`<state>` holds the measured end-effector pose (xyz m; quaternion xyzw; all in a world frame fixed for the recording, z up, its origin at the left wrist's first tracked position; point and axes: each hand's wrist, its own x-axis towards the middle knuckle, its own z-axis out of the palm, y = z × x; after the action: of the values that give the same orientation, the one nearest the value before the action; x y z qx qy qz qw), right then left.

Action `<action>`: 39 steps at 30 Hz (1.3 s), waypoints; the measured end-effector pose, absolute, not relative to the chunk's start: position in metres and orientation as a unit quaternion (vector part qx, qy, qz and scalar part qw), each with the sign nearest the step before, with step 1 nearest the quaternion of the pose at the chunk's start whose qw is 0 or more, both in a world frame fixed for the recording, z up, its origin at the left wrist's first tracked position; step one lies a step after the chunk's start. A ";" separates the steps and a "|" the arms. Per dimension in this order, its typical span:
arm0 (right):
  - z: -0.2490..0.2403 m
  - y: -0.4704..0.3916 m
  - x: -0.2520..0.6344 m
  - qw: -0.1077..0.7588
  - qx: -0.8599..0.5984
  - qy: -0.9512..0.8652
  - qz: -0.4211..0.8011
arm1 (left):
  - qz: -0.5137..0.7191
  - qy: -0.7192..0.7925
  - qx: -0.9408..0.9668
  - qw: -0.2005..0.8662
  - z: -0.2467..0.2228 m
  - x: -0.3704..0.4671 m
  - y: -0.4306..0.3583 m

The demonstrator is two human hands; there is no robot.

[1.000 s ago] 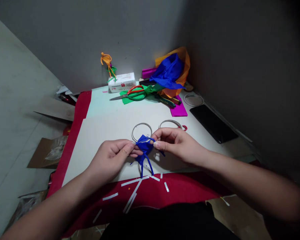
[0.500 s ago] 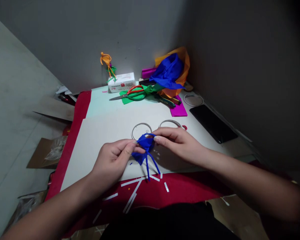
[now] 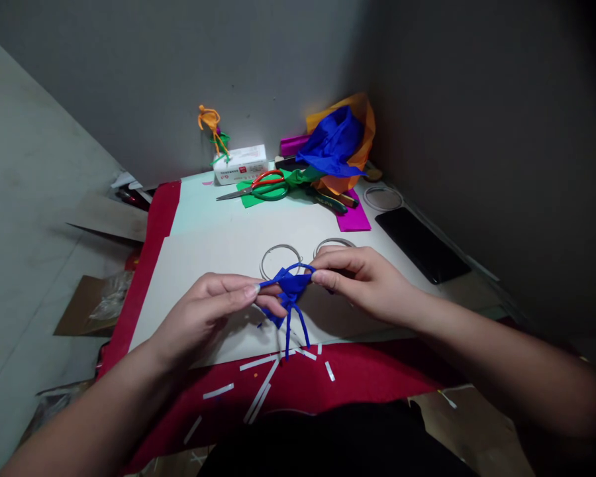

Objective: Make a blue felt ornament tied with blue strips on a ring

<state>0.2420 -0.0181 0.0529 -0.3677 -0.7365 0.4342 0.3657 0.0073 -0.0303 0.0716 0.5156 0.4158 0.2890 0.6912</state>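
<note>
The left hand and right hand each pinch an end of the blue paper piece in a clenched grip above the desk's near edge, just before two wire rings.

— What sort of room is this?
— A dim corner: two plain grey walls meet behind the work surface, and the right-hand one falls into deep shadow.
— And the floor?
— Pale grey floor on the left, with flat cardboard pieces lying on it.
— Any light?
— It falls brightest near the back wall.
</note>
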 end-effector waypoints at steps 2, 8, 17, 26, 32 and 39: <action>0.050 -0.019 0.241 0.379 -0.367 -0.724 0.445 | 0.289 0.412 0.525 0.687 0.071 0.007 -0.031; 0.037 -0.022 0.234 0.402 -0.394 -0.655 0.504 | 0.290 0.478 0.724 0.405 0.073 0.015 -0.041; 0.034 -0.025 0.226 0.393 -0.429 -0.581 0.569 | 0.258 0.459 0.826 0.200 0.063 0.024 -0.044; 0.033 -0.023 0.228 0.393 -0.437 -0.587 0.556 | 0.256 0.448 0.814 0.267 0.054 0.020 -0.040; 0.036 -0.022 0.229 0.394 -0.427 -0.640 0.502 | 0.200 0.492 0.760 0.374 0.060 0.022 -0.040; 0.037 -0.024 0.227 0.381 -0.406 -0.633 0.538 | 0.159 0.524 0.683 0.484 0.065 0.029 -0.041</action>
<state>0.2271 -0.0235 0.0370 -0.4057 -0.6326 0.5384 0.3813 0.0291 -0.0405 0.0655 0.6833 0.5236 0.1586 0.4835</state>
